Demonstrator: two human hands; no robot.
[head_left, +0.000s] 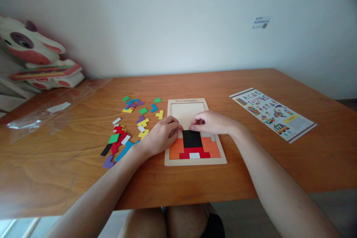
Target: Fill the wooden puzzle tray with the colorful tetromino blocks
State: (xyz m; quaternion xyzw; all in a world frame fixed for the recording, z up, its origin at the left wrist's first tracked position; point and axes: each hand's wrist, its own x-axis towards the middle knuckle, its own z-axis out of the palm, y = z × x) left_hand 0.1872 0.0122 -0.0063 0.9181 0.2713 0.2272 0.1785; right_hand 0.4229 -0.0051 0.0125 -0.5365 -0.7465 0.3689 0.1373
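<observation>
A wooden puzzle board [195,163] lies in front of me, its lower part filled with flat coloured pieces. Orange pieces [213,149] flank a black puzzle piece area [192,140], and a red piece [205,155] with a white piece [194,155] lies below. My right hand [210,122] is closed in a pinch at the black area's top edge. My left hand [166,134] reaches over the board's left side, fingers curled, fingertips by the black area's upper left corner; whatever they hold is hidden.
Loose puzzle pieces, such as a green piece [114,138] and a blue piece [124,151], are scattered on the table [69,163] to the left. A printed pattern sheet [275,114] lies right. Clear plastic wrap [55,113] and a cow-shaped toy keyboard [46,59] are at far left.
</observation>
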